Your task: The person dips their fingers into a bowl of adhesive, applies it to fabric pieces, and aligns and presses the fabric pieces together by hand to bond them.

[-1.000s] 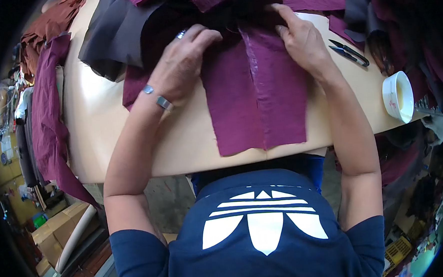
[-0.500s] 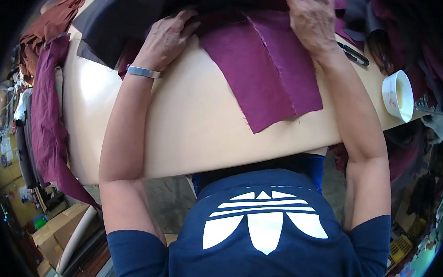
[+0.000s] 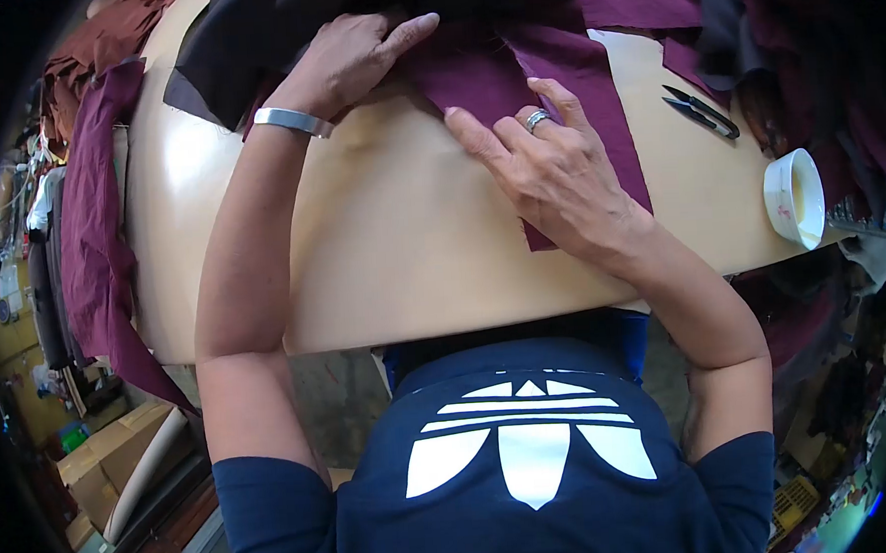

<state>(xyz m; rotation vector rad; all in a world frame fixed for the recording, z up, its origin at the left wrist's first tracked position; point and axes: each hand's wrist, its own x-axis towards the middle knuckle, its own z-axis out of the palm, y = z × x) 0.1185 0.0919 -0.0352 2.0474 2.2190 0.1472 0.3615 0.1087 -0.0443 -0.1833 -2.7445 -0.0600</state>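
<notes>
- The right hand (image 3: 563,175) lies across the purple strip (image 3: 577,69), palm down; two digits reach out and those between them bend, one wearing a ring (image 3: 537,119); whether they pinch the cloth, I cannot tell.
- The left hand (image 3: 347,61) is at the edge of the dark cloth (image 3: 261,46), its thumb stretched away from the fingers; their tips are hard to make out, so I cannot tell if they grip; a silver-coloured band (image 3: 295,122) circles the wrist.
- The purple strip slants over the table (image 3: 391,239), its upper end among the bunched fabric and its lower corner showing beneath the right hand; a seam (image 3: 514,47) runs along it.
- To the right lie black snips (image 3: 703,115), blades parted; near them stands a white bowl (image 3: 782,199) — tilted-looking in this curved view.
- Farther out, a purple length (image 3: 94,215) hangs at the table's left side; below it sits a cardboard box (image 3: 122,459).
</notes>
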